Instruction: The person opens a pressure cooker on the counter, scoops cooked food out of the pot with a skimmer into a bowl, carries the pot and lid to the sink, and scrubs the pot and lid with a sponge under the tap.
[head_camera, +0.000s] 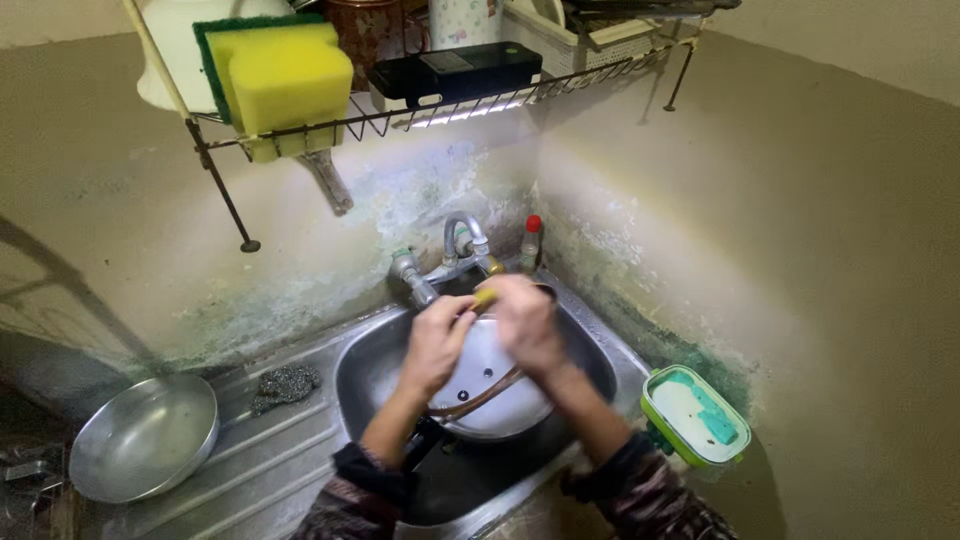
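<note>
A steel sink (590, 345) holds a round metal lid (490, 385), tilted over the basin below the tap (462, 245). The left hand (435, 345) grips its upper rim, while the right hand (528, 322) presses a small yellow sponge (486, 296) against it.

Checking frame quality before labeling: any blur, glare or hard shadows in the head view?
Head view: both hands, left hand and right hand, motion-blurred over the steel lid; a light under the wire rack blows out the wall below; lower left corner dark; wide-angle bending at edges.

Left hand (437, 343), right hand (527, 322) hold steel lid (487, 385) over sink (365, 375).
</note>
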